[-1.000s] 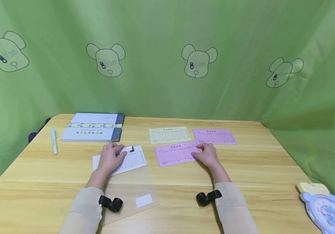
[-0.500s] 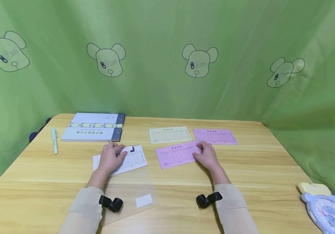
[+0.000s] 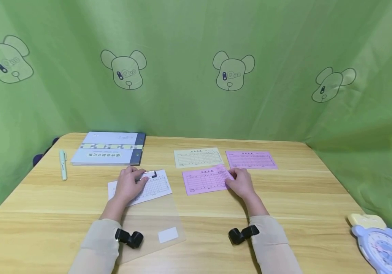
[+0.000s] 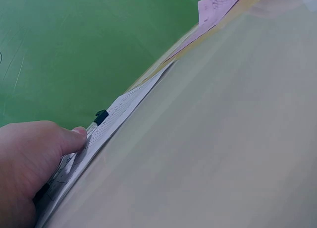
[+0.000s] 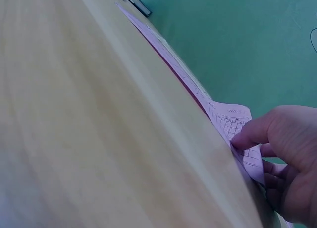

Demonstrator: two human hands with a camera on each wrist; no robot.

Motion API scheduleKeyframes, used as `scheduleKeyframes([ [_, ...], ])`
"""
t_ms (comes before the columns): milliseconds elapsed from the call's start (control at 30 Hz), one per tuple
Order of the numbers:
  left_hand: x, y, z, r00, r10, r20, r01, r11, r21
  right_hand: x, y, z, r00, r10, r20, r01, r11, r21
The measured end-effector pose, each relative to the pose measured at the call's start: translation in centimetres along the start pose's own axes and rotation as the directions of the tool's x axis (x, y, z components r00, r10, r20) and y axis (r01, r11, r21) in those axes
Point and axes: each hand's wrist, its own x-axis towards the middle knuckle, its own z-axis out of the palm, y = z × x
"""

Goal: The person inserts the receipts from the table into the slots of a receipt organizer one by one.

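My left hand point(image 3: 129, 187) grips the top of a clear clipboard point(image 3: 154, 220), its thumb at the metal clip point(image 3: 150, 174). A white printed form point(image 3: 156, 188) lies on the board under this hand. In the left wrist view the thumb rests by the black end of the clip point(image 4: 101, 117), and the other fingers are mostly hidden. My right hand point(image 3: 242, 183) pinches the right end of a pink form point(image 3: 202, 180) between thumb and fingers. That end is bent upward in the right wrist view, while the rest of the pink form point(image 5: 168, 59) stretches along the table.
Behind the held form lie a pale yellow form point(image 3: 199, 158) and a second pink form point(image 3: 252, 160). A ledger book point(image 3: 108, 150) and a mint highlighter point(image 3: 63, 165) are at the left. A toy clock point(image 3: 384, 243) sits at the right front. A green curtain point(image 3: 182, 106) closes off the back.
The pink form's left end swung slightly toward me, then back, and its right end now bends up at the right hand's fingers. The left hand and clipboard have stayed put.
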Motion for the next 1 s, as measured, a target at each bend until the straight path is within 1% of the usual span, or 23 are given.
scheduleKeyframes([
  [133,0.0,0.0,0.0,1.0,-0.006,0.003,0.006,1.0,0.002,0.0,0.0,0.2,1.0,-0.015,-0.017,0.015,1.0,0.024],
  [300,0.0,0.0,0.0,1.0,-0.001,0.001,0.001,1.0,0.003,-0.1,-0.1,0.1,1.0,-0.007,0.005,0.006,0.997,0.08],
  [533,0.0,0.0,-0.1,1.0,-0.005,0.0,0.005,1.0,0.005,-0.1,-0.1,0.0,0.999,-0.035,0.001,0.035,0.99,0.135],
  [633,0.0,0.0,-0.1,1.0,-0.01,0.004,0.01,1.0,0.005,-0.1,-0.1,-0.2,1.0,-0.02,-0.006,0.021,0.988,0.154],
  [733,0.0,0.0,-0.1,1.0,-0.011,0.005,0.011,1.0,0.003,-0.1,0.0,-0.5,1.0,0.016,0.004,-0.017,0.98,0.2],
  [833,0.0,0.1,-0.1,1.0,-0.01,0.005,0.01,1.0,-0.001,-0.1,0.1,-0.6,0.997,0.068,0.046,-0.078,0.952,0.297],
  [933,0.1,0.1,0.0,1.0,-0.01,0.006,0.01,1.0,-0.001,-0.1,0.1,-0.8,0.987,0.124,0.098,-0.154,0.895,0.419],
  [1000,0.1,0.0,0.0,1.0,-0.012,0.008,0.012,1.0,0.001,-0.1,0.2,-0.9,0.983,0.151,0.108,-0.185,0.856,0.482],
])
